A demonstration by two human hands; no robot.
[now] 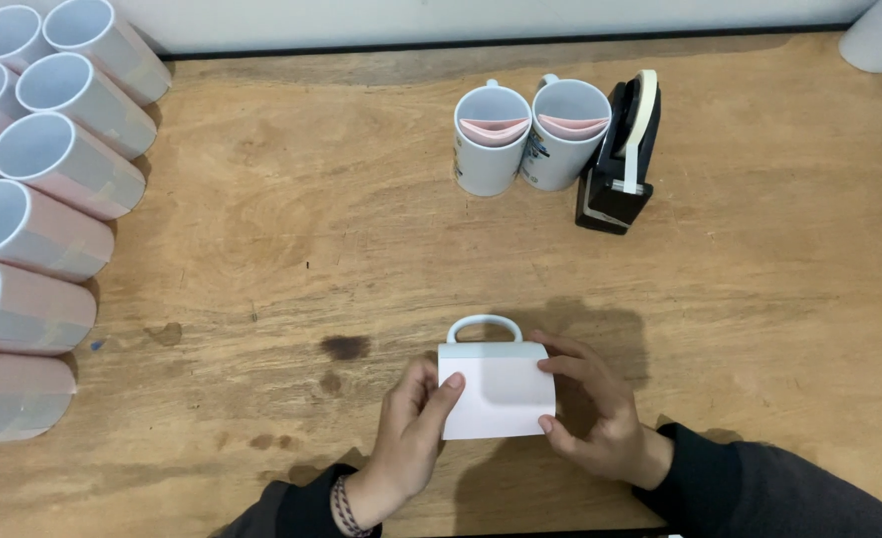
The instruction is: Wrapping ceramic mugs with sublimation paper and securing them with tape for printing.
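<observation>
A white mug (485, 329) stands near the front of the wooden table (291, 229), its handle pointing away from me. A pale pink sheet of paper (496, 394) lies over the mug and hides most of it. My left hand (411, 428) pinches the sheet's left edge between thumb and fingers. My right hand (590, 408) presses the sheet's right edge against the mug, fingers curled round it. Both sleeves are dark, and a braided band sits on my left wrist.
Two white mugs (491, 139) (563, 134) with pink paper folded inside stand at the back, next to a black tape dispenser (620, 159). Several paper-wrapped mugs (62, 164) lie on their sides along the left edge. A white object (881, 35) sits in the far right corner.
</observation>
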